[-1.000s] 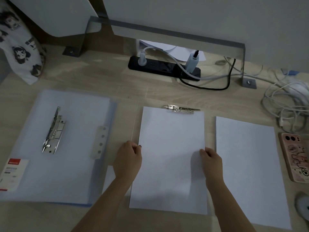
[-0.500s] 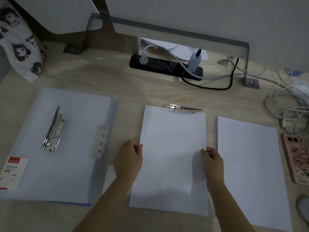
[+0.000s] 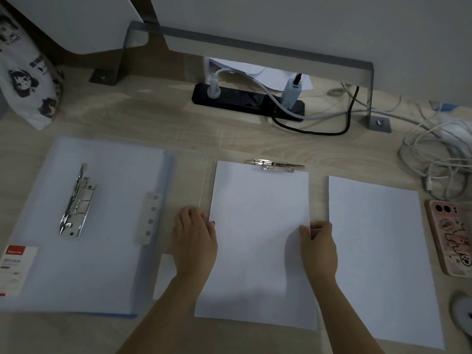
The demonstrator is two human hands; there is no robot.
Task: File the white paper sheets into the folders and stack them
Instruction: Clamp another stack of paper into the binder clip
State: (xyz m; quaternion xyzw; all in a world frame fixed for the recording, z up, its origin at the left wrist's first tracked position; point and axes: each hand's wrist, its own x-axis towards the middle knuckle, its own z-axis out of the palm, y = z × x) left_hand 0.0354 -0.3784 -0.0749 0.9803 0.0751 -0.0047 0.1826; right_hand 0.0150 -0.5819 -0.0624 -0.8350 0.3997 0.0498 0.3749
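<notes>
- Head view: a pale wooden desk (image 3: 158, 123) seen from above, with both forearms reaching in from the bottom edge.
- The middle sheet (image 3: 258, 251) of white paper lies flat at the centre of the desk. Its top edge sits just below a silver clip (image 3: 275, 165).
- The faint edge of a clear folder (image 3: 204, 185) shows along the sheet's left side. How far it runs under the paper cannot be told.
- The left hand (image 3: 195, 238) is at the sheet's left edge, fingers curled, thumb tip on the paper, gripping that edge.
- The right hand (image 3: 319, 245) is at the sheet's right edge, thumb on top and fingers curled beside it, pinching that edge.
- A second sheet (image 3: 378, 256) lies flat just right of the first, apart from it, with neither hand touching it.
- On the left lies a pale blue folder (image 3: 102, 251), open and flat, well apart from the hands. A metal clamp (image 3: 76, 200) lies on it, and a white punched strip (image 3: 149, 217) sits near its right edge.
- A red-and-white label (image 3: 15, 267) sits at that folder's lower left.
- At the back are a black power strip (image 3: 245, 100) with plugs in it and a printed cloth bag (image 3: 28, 80) on the far left.
- A tangle of white cables (image 3: 439, 159) lies on the right.
- A phone (image 3: 449, 236) in a pink case lies face down right of the second sheet.
</notes>
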